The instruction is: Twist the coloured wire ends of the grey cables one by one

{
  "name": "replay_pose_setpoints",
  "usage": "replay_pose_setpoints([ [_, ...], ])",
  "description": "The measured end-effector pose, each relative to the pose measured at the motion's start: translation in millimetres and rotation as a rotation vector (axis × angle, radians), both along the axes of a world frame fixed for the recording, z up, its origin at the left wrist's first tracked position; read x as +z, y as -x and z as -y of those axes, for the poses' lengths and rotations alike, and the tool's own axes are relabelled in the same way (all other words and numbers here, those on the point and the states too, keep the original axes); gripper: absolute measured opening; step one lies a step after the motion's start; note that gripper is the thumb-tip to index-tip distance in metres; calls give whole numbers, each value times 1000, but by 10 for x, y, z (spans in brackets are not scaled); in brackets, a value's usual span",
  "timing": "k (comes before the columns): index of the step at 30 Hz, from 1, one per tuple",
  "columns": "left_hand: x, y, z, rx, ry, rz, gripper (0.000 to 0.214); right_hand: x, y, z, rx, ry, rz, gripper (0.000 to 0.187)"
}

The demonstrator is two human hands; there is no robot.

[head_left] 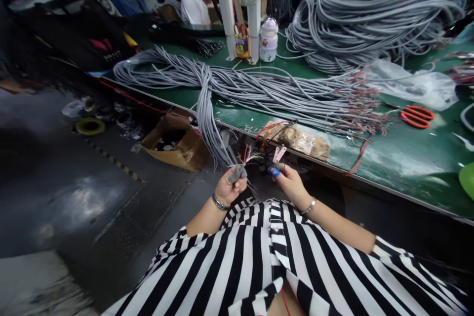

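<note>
My left hand (230, 185) is closed around the end of a grey cable (207, 123) that hangs down from a bundle on the green table (407, 158). Thin coloured wires stick out of that cable end between my hands. My right hand (291, 182) pinches a small pink tool (278, 154) and wears blue and grey finger covers. Both hands are held just below the table's front edge, close together, above my striped shirt.
A long bundle of grey cables (259, 89) lies across the table, a big coil (370, 10) behind it. Orange scissors (416, 116) and a plastic bag (414, 84) lie at the right. A cardboard box (174, 143) sits on the floor. A person in white (194, 2) sits behind.
</note>
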State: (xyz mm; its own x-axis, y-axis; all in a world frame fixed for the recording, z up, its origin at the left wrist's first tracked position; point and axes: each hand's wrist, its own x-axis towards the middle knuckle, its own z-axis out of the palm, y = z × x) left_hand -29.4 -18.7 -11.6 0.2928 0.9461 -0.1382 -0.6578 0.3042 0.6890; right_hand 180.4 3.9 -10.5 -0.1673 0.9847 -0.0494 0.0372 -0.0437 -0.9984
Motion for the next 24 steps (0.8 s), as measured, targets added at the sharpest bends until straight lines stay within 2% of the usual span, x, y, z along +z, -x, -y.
replay_pose_setpoints([
  [5, 53, 37, -107, 206, -105, -33, 32, -50, -33, 15, 53, 57, -77, 39],
  [8, 36, 8, -166, 329, -182, -165, 36, -22, -24, 33, 102, 98, -119, 42],
  [10, 9, -19, -203, 354, -217, -281, 38, 14, -19, 5, 90, 141, -169, 45],
  [14, -49, -82, -297, 285, -301, -467, 36, 115, -26, -177, 86, 281, -343, 55],
  [18, -79, -173, -410, 199, -332, -540, 37, 206, -43, -382, 93, 423, -476, 53],
  [24, -120, -262, -481, 99, -333, -589, 37, 199, -52, -454, 66, 436, -513, 50],
])
